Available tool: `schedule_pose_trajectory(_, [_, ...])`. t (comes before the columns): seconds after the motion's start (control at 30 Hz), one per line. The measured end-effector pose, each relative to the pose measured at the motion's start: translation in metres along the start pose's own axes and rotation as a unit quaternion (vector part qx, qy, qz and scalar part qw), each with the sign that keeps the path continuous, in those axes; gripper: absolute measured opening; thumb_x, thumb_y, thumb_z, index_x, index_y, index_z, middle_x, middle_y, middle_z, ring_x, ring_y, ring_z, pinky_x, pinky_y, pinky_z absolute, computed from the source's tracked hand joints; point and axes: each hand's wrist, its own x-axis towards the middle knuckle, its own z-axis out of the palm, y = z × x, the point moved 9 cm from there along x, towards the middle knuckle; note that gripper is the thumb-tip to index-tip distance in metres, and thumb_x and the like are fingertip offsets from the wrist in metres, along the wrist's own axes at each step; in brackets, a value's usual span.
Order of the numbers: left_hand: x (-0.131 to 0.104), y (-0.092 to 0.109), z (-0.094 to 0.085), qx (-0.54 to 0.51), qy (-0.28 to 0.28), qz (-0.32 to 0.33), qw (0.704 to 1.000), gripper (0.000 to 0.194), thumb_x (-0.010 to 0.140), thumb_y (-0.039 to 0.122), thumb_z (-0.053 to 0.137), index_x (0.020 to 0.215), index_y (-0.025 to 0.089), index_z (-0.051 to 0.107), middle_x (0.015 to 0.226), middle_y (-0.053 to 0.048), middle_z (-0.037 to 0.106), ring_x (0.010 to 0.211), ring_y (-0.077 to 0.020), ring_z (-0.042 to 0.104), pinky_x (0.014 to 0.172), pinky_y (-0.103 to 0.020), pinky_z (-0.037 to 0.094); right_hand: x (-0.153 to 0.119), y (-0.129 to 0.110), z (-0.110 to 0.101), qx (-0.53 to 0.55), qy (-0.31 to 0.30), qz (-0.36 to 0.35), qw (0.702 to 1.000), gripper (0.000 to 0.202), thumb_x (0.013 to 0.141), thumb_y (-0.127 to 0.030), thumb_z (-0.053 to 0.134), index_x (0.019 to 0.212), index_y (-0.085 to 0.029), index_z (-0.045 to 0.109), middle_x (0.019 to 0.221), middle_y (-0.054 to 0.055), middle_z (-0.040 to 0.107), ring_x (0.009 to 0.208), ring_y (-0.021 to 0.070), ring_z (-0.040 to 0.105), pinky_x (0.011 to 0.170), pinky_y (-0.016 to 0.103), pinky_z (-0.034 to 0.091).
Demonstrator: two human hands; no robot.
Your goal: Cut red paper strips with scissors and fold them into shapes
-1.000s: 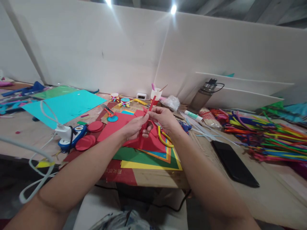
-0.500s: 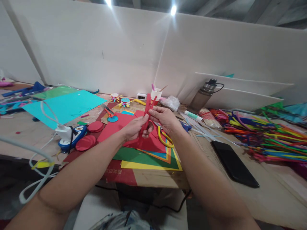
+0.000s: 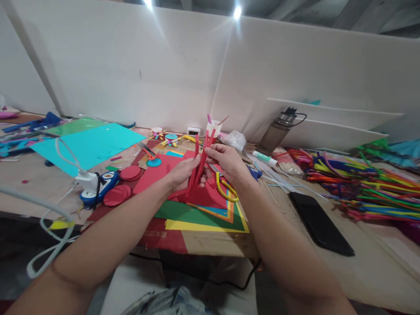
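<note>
Several long red paper strips (image 3: 201, 168) stand upright between my two hands, fanned a little apart at the top. My left hand (image 3: 184, 173) is closed on them from the left, its thumb against one strip. From the right, my right hand (image 3: 225, 162) pinches the strips between thumb and fingers. Beneath lie red paper sheets (image 3: 157, 170), stacked over a green sheet (image 3: 177, 214) and a yellow sheet (image 3: 203, 226). Yellow-handled scissors (image 3: 227, 190) rest beside my right hand, their blades partly hidden by it.
Left are red paper discs (image 3: 117, 195), a blue power strip (image 3: 105, 186) with a white cable, and a cyan sheet (image 3: 95, 146). Behind stands a white cup (image 3: 214, 128). Right are a bottle (image 3: 277, 131), a black phone (image 3: 320, 223) and colourful pipe cleaners (image 3: 367, 179).
The red strips, earlier held close together, have spread apart at their tops, with one now leaning left by my left thumb. Both hands stay in nearly the same place.
</note>
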Motion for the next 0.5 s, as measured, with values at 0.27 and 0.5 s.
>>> schedule_pose_trajectory(0.27, [-0.004, -0.008, 0.012, 0.033, -0.047, -0.039, 0.998, 0.052, 0.085, 0.067, 0.049, 0.087, 0.015, 0.057, 0.061, 0.0, 0.051, 0.041, -0.0041, 0.033, 0.039, -0.015, 0.028, 0.004, 0.009, 0.002, -0.004, -0.013, 0.013, 1.0, 0.039, 0.051, -0.041, 0.088, 0.065, -0.017, 0.06, 0.065, -0.004, 0.057, 0.058, 0.0066, 0.051, 0.059, 0.022, 0.048])
schedule_pose_trajectory(0.5, [-0.007, -0.001, 0.015, 0.063, -0.05, -0.036, 0.996, 0.047, 0.087, 0.062, 0.051, 0.085, 0.015, 0.055, 0.059, 0.007, 0.032, 0.042, -0.003, 0.023, 0.039, -0.013, 0.02, 0.005, 0.01, 0.008, -0.102, -0.057, -0.003, 0.993, 0.045, 0.063, -0.059, 0.078, 0.067, -0.019, 0.058, 0.047, -0.007, 0.047, 0.04, 0.0053, 0.035, 0.042, 0.023, 0.025])
